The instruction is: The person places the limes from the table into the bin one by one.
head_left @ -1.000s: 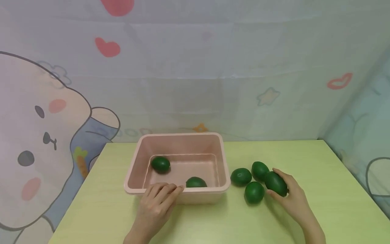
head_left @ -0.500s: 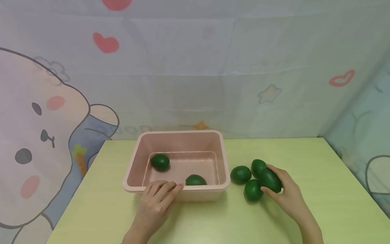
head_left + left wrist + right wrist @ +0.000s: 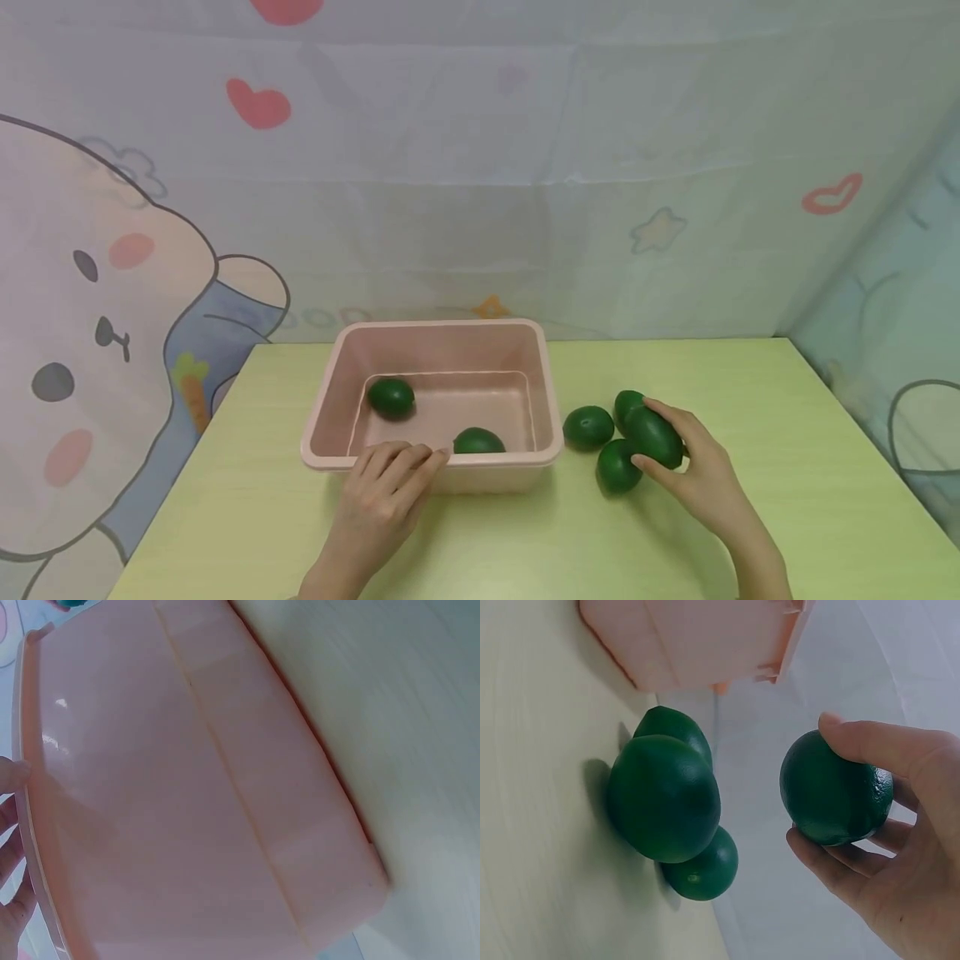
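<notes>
My right hand [image 3: 701,475] holds a dark green avocado [image 3: 651,437] between thumb and fingers. In the right wrist view this held avocado [image 3: 834,789] is raised off the table, its skin glossy. Three more avocados lie grouped beside and below it: one at the left [image 3: 588,427], one in front [image 3: 618,467] and one behind [image 3: 628,407], partly covered. My left hand [image 3: 378,500] grips the front rim of a pink plastic bin [image 3: 495,478], fingers bent over the edge. Inside the bin sit an avocado [image 3: 391,398] at the left and another [image 3: 478,441], half hidden by the front wall.
The bin stands on a yellow-green table [image 3: 787,450], left of the loose avocados. A cloth backdrop [image 3: 465,150] printed with hearts and a cartoon animal hangs right behind the table's back edge.
My right hand has carried its avocado left, over the loose group, where it now overlaps the rear one. My left hand stays on the bin's rim. The head view has tilted slightly.
</notes>
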Tool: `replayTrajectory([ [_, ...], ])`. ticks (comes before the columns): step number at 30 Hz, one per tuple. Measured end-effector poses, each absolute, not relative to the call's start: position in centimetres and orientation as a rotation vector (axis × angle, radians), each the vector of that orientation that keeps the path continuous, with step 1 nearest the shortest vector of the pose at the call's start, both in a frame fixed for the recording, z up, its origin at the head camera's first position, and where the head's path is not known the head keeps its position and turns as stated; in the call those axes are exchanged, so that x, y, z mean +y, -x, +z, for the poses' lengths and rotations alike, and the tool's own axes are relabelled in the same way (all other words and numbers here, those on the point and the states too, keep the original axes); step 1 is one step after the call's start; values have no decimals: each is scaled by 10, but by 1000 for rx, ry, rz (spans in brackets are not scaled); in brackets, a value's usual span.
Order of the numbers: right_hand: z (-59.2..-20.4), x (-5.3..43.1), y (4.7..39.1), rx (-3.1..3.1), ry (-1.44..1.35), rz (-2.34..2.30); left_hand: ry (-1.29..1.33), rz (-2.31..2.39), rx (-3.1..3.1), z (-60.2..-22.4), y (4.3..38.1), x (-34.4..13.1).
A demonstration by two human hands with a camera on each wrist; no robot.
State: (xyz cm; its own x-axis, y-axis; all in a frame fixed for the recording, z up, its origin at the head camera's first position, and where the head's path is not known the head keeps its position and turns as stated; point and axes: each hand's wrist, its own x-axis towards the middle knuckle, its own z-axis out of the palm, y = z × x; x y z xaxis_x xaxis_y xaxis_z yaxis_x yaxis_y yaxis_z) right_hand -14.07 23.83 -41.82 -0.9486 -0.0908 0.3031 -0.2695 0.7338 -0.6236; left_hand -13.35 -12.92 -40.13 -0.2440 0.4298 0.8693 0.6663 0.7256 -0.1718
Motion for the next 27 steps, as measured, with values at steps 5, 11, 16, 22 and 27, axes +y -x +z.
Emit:
replayTrajectory([
  [5, -411, 235, 142, -2667, -315, 1011, 849, -279, -1876, -401, 134, -130],
  [11, -404, 232, 144, -2632, -347, 1013, 851, -273, -1870, -401, 134, -130],
  [16, -399, 229, 144, -2594, -368, 1031, 853, -289, -1882, -402, 134, -131],
  [22, -392, 226, 146, -2585, -395, 1021, 854, -306, -1878, -404, 134, -130],
  [27, -383, 223, 146, -2560, -413, 1059, 852, -303, -1878, -404, 134, -129],
])
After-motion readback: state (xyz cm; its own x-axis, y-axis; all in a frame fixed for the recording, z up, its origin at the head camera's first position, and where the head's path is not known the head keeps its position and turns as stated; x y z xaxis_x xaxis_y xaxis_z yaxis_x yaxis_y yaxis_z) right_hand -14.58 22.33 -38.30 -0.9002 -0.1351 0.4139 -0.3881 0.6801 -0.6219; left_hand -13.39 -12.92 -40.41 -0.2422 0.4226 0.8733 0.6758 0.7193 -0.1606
